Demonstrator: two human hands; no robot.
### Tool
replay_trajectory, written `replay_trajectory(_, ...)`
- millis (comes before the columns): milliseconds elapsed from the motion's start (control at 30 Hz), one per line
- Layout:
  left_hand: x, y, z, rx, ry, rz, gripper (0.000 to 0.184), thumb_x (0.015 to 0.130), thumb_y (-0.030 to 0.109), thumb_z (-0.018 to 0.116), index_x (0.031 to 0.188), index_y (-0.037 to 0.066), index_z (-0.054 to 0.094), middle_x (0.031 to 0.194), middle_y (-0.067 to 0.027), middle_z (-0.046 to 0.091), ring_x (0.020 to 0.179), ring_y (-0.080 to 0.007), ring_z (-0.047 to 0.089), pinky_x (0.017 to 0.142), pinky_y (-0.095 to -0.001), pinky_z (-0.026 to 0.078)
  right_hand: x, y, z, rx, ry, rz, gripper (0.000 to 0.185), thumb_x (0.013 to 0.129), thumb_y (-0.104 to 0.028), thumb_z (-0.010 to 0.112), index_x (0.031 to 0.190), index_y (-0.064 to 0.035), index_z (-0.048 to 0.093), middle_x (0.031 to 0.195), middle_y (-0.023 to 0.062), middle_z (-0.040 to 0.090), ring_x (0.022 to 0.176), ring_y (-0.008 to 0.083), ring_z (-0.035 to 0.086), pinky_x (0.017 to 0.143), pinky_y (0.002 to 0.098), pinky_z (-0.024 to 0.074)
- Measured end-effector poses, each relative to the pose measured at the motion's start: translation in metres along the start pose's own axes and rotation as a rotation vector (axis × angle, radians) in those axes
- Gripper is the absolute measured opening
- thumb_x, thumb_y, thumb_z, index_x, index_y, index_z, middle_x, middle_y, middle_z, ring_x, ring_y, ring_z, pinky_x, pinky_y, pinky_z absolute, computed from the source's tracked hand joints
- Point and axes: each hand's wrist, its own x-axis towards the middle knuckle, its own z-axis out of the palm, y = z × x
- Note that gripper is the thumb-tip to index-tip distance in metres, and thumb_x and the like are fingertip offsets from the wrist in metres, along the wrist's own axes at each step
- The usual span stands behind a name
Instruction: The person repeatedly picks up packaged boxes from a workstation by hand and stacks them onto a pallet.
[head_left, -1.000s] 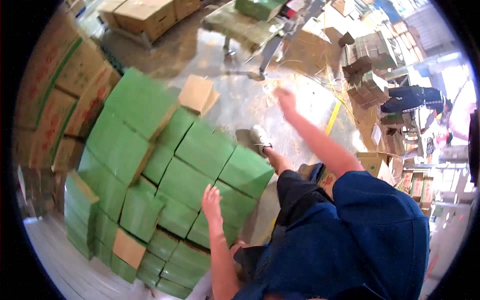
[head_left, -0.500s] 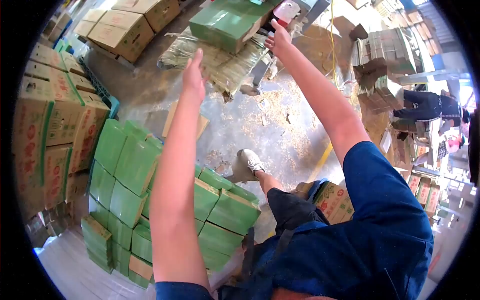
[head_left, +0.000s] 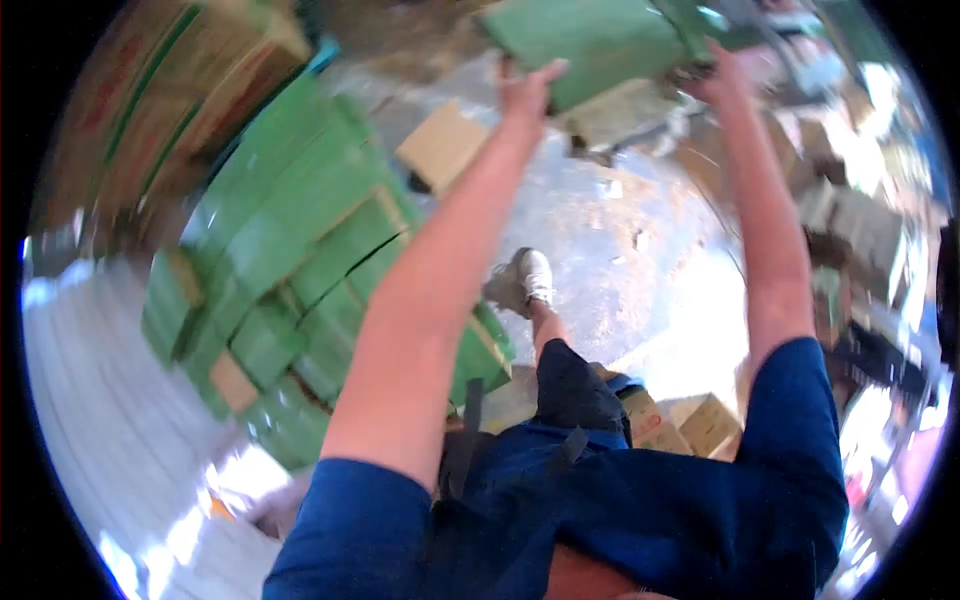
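Observation:
A green box (head_left: 590,45) is at the top of the view, between my two hands. My left hand (head_left: 525,92) is at its near left corner, the thumb laid over the edge and the fingers along the side. My right hand (head_left: 715,80) is at the box's right end, its fingers curled against the lower edge and smeared by motion. Under the box, a pale wrapped bundle (head_left: 615,115) shows in part. Whether the box rests on it or is lifted off it, I cannot tell.
Stacked green boxes (head_left: 290,210) stand to my left, with a loose brown cardboard piece (head_left: 443,145) beyond them. Brown cartons (head_left: 150,90) rise at the far left. More cartons (head_left: 710,425) sit by my legs. Blurred stacks (head_left: 855,230) line the right side.
The view has swung, so the surroundings sit differently. My hands, apart and reaching before, are now at the two sides of the green box.

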Motion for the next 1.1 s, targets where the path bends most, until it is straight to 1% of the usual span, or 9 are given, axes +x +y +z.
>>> replay_trajectory(67, -0.003, -0.001, -0.010, -0.122, 0.042, 0.015, 0.075, 0.065, 0.002, 0.080, 0.126, 0.011, 0.037, 0.114, -0.0129, 0.057, 0.102, -0.0319, 0.059, 0.086, -0.0499, 0.053, -0.004, -0.012, 0.016, 0.023, 0.051, 0.072, 0.047, 0.087, -0.028, 0.065, 0.124, -0.0022, 0.053, 0.123, 0.0179, 0.057, 0.113, 0.0366, 0.055, 0.103, 0.0569, 0.0391)
replay_trajectory(233, -0.029, 0.024, -0.046, -0.264, 0.062, 0.045, 0.097, 0.054, -0.008, 0.078, 0.136, 0.012, 0.031, 0.116, -0.0176, 0.057, 0.100, -0.0341, 0.061, 0.080, -0.0482, 0.058, 0.053, -0.044, -0.015, -0.240, -0.261, 0.135, 0.032, 0.085, -0.026, 0.068, 0.111, -0.0071, 0.062, 0.107, 0.0094, 0.066, 0.097, 0.0289, 0.063, 0.087, 0.0451, 0.0521)
replay_trajectory(300, -0.034, 0.021, -0.057, -0.258, 0.079, 0.045, 0.095, 0.053, -0.008, 0.079, 0.134, 0.011, 0.034, 0.114, -0.0161, 0.059, 0.099, -0.0326, 0.062, 0.079, -0.0463, 0.058, 0.041, -0.020, 0.011, -0.399, -0.035, -0.028, 0.041, 0.086, -0.029, 0.068, 0.118, -0.0059, 0.058, 0.116, 0.0106, 0.061, 0.103, 0.0274, 0.059, 0.092, 0.0431, 0.0489)
replay_trajectory(433, -0.043, 0.027, -0.055, -0.235, 0.106, 0.061, 0.095, 0.052, -0.007, 0.080, 0.134, 0.013, 0.037, 0.114, -0.0119, 0.060, 0.100, -0.0292, 0.061, 0.078, -0.0437, 0.057, -0.058, 0.031, 0.068, -0.252, 0.352, 0.121, 0.050, 0.085, -0.034, 0.069, 0.125, -0.0072, 0.053, 0.125, 0.0134, 0.055, 0.116, 0.0307, 0.050, 0.102, 0.0458, 0.0407)
replay_trajectory(533, -0.041, 0.029, -0.050, -0.231, 0.127, 0.074, 0.092, 0.052, -0.007, 0.080, 0.132, 0.013, 0.040, 0.114, -0.0105, 0.060, 0.100, -0.0283, 0.061, 0.077, -0.0436, 0.057, 0.042, -0.010, 0.021, -0.363, -0.099, 0.144, 0.055, 0.083, -0.039, 0.071, 0.125, -0.0087, 0.053, 0.124, 0.0139, 0.054, 0.121, 0.0354, 0.045, 0.106, 0.0527, 0.0335)
replay_trajectory(667, -0.044, 0.033, -0.054, -0.288, 0.095, 0.028, 0.090, 0.054, -0.009, 0.078, 0.133, 0.014, 0.041, 0.116, -0.0096, 0.060, 0.100, -0.0288, 0.061, 0.076, -0.0439, 0.057, -0.016, 0.029, 0.057, -0.185, 0.175, 0.097, 0.058, 0.079, -0.039, 0.076, 0.122, -0.0077, 0.052, 0.126, 0.0128, 0.048, 0.122, 0.0364, 0.043, 0.108, 0.0573, 0.0285)
replay_trajectory(867, -0.069, 0.039, -0.088, -0.410, 0.014, 0.046, 0.091, 0.063, -0.011, 0.074, 0.141, 0.013, 0.033, 0.116, -0.0160, 0.060, 0.102, -0.0338, 0.062, 0.082, -0.0478, 0.056, -0.036, 0.030, 0.009, -0.062, -0.258, 0.118, 0.048, 0.082, -0.034, 0.073, 0.115, -0.0053, 0.056, 0.123, 0.0151, 0.052, 0.116, 0.0331, 0.047, 0.096, 0.0510, 0.0402)
replay_trajectory(1033, -0.198, 0.068, -0.186, -0.293, -0.037, 0.034, 0.080, 0.070, -0.002, 0.074, 0.140, 0.006, 0.034, 0.120, -0.0151, 0.059, 0.108, -0.0298, 0.060, 0.094, -0.0438, 0.051, -0.165, 0.158, -0.016, -0.050, -0.201, -0.023, 0.043, 0.086, -0.024, 0.068, 0.123, -0.0057, 0.056, 0.123, 0.0108, 0.058, 0.114, 0.0285, 0.053, 0.102, 0.0476, 0.0414)
replay_trajectory(1100, -0.254, 0.077, -0.245, -0.234, 0.172, -0.117, 0.078, 0.071, -0.005, 0.071, 0.140, 0.005, 0.035, 0.122, -0.0151, 0.057, 0.109, -0.0299, 0.060, 0.093, -0.0449, 0.052, -0.184, 0.232, -0.040, -0.173, -0.227, -0.033, 0.042, 0.087, -0.021, 0.068, 0.124, -0.0070, 0.056, 0.118, 0.0077, 0.062, 0.114, 0.0250, 0.054, 0.101, 0.0442, 0.0441)
